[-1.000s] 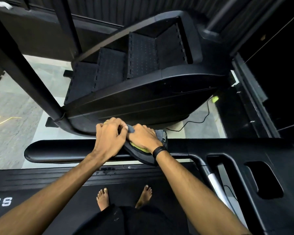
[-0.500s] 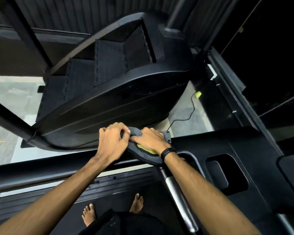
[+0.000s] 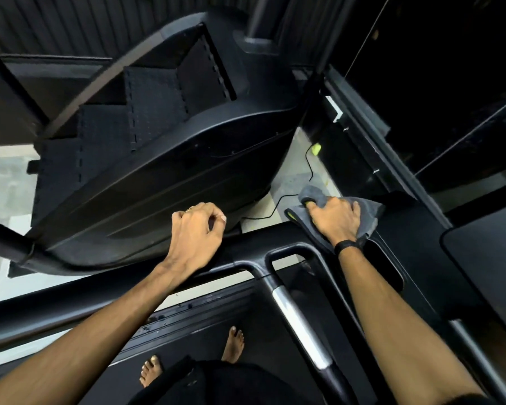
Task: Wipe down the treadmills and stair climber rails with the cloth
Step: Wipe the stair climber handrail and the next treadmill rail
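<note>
A grey cloth (image 3: 368, 210) with a yellow-green edge lies on the treadmill's black console (image 3: 415, 258), at its far left corner. My right hand (image 3: 335, 220) presses down on the cloth, and its fingers curl over the cloth's far fold. My left hand (image 3: 195, 232) hovers over the black treadmill side rail (image 3: 70, 299) with loosely curled fingers and holds nothing. The black stair climber (image 3: 158, 159) stands just beyond the rail, steps rising to the right.
A silver-and-black inner handle bar (image 3: 298, 320) runs from the console toward me. My bare feet (image 3: 231, 343) stand on the treadmill belt. A black cable with a yellow-green plug (image 3: 316, 149) lies on the pale floor between the machines.
My right hand has slid the cloth right, off the rail onto the console corner. My left hand has let go of the cloth and stays over the rail. The view has swung right.
</note>
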